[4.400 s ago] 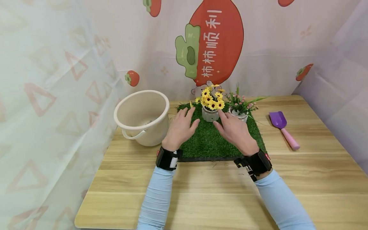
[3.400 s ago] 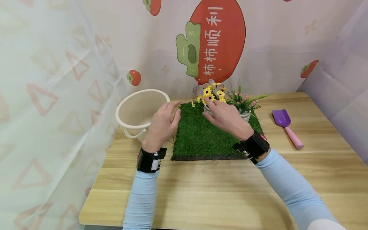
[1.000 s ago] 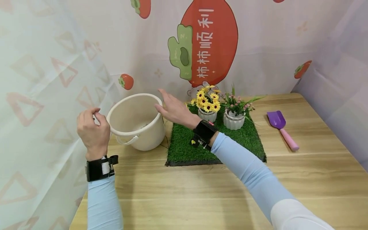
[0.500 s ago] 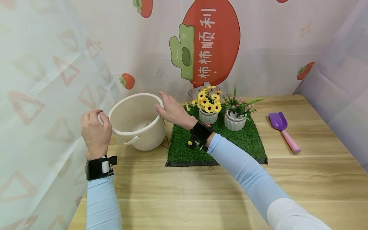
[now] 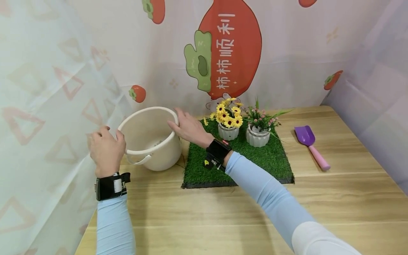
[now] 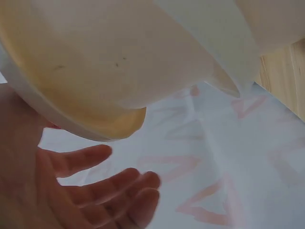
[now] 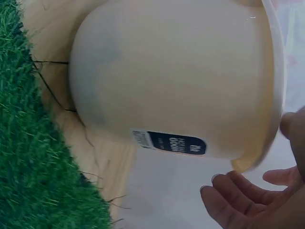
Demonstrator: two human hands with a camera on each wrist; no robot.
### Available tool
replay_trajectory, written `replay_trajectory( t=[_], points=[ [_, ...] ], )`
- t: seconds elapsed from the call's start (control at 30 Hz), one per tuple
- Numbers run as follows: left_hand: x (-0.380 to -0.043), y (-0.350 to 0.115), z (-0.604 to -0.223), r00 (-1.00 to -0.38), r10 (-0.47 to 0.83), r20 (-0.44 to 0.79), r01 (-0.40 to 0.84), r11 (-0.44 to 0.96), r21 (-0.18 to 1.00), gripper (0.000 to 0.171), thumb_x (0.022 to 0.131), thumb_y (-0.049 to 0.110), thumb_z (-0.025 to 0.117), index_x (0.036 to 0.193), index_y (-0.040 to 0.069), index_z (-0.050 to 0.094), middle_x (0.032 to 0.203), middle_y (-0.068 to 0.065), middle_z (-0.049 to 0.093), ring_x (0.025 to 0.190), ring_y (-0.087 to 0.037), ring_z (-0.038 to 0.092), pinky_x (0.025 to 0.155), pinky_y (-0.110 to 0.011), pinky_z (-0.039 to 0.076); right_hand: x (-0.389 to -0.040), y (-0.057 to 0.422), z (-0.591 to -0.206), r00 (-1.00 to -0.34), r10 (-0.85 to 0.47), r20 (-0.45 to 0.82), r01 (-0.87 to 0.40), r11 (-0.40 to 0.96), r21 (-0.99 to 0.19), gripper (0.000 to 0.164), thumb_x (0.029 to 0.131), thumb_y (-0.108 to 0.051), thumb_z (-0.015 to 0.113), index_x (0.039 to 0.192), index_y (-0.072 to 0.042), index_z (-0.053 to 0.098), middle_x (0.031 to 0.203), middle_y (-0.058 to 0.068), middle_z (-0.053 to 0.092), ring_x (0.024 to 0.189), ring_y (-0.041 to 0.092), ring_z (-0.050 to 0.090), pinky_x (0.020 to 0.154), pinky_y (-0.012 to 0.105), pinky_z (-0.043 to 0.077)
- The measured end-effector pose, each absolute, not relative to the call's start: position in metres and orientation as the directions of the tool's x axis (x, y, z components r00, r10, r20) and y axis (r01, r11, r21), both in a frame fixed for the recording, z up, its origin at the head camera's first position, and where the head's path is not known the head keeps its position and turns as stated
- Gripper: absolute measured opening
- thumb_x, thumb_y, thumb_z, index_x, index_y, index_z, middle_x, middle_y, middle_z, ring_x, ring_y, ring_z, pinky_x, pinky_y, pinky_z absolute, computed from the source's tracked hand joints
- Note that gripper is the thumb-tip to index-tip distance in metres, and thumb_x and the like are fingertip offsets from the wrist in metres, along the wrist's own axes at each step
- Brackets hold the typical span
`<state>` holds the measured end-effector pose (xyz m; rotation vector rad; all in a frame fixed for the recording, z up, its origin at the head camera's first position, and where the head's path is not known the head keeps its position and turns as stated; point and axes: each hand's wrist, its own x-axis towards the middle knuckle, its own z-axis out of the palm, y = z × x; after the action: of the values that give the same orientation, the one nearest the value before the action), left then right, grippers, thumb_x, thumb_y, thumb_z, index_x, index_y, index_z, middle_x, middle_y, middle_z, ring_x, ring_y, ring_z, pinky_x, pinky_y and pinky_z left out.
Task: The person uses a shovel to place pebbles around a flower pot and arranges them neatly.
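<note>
A cream plastic bucket [image 5: 164,159] stands upright on the left of the table, its white handle [image 5: 137,162] hanging at the near side. My left hand [image 5: 106,150] is at the left of its rim; in the left wrist view the fingers [image 6: 119,183] spread loosely below the rim. On the opposite side my right hand [image 5: 192,131] has its thumb at the rim, and the right wrist view shows its fingers [image 7: 233,195] loosely bent under the rim's edge, apart from the wall. Small bits [image 5: 157,143] lie on the bucket's floor.
Right of the bucket, a green turf mat [image 5: 242,166] carries a white pot [image 5: 228,134] of yellow flowers and another pot [image 5: 257,138] with pink flowers. A purple scoop [image 5: 305,135] with a pink handle lies farther right. A printed curtain [image 5: 44,159] hangs close at the left.
Both hands have left the area around the mat and flower pots and moved left to the bucket's two sides. In the last second they have come closer to its rim.
</note>
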<state>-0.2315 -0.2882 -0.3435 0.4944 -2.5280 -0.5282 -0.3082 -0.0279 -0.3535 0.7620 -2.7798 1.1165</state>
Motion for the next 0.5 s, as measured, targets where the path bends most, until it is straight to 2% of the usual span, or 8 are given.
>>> replay_trajectory(
  t=[0.13,0.23,0.37,0.5],
  points=[
    [-0.2309,-0.2913,-0.3406,-0.866,-0.422,0.268,-0.291,0.862,0.416,0.066,0.099,0.045,0.033,0.143,-0.004,0.039,0.126,-0.038,0.050,0.103,-0.057,0.051,0.079,-0.068,0.042,-0.3090,-0.0295,-0.3581,-0.895,-0.414,0.166,-0.402,0.589,-0.701,0.061,0.101,-0.042,0.042,0.153,-0.014,0.026,0.131,0.009,0.058,0.107,0.017,0.062,0.083,0.031,0.052],
    [-0.2297,-0.2908,-0.3378,-0.884,-0.418,0.211,-0.312,0.862,0.400,0.067,0.099,0.046,0.030,0.141,-0.006,0.041,0.123,-0.039,0.054,0.102,-0.057,0.052,0.080,-0.066,0.042,-0.3079,-0.0314,-0.3560,-0.905,-0.408,0.119,-0.357,0.577,-0.735,0.060,0.101,-0.037,0.043,0.154,-0.015,0.027,0.135,0.010,0.057,0.106,0.017,0.063,0.081,0.029,0.052],
    [-0.2273,-0.2897,-0.3365,-0.890,-0.426,0.162,-0.339,0.856,0.391,0.062,0.099,0.043,0.025,0.126,-0.006,0.053,0.116,-0.038,0.058,0.104,-0.056,0.053,0.079,-0.065,0.041,-0.3067,-0.0327,-0.3541,-0.906,-0.413,0.095,-0.336,0.564,-0.754,0.060,0.100,-0.036,0.044,0.154,-0.015,0.028,0.136,0.010,0.057,0.101,0.017,0.064,0.075,0.027,0.053],
    [-0.2263,-0.2894,-0.3371,-0.897,-0.404,0.181,-0.310,0.865,0.394,0.055,0.101,0.035,0.023,0.107,-0.006,0.060,0.102,-0.035,0.062,0.095,-0.054,0.056,0.069,-0.060,0.043,-0.3063,-0.0328,-0.3539,-0.901,-0.425,0.089,-0.328,0.530,-0.782,0.060,0.100,-0.035,0.046,0.154,-0.015,0.028,0.134,0.011,0.057,0.090,0.015,0.064,0.069,0.027,0.053]
  ],
)
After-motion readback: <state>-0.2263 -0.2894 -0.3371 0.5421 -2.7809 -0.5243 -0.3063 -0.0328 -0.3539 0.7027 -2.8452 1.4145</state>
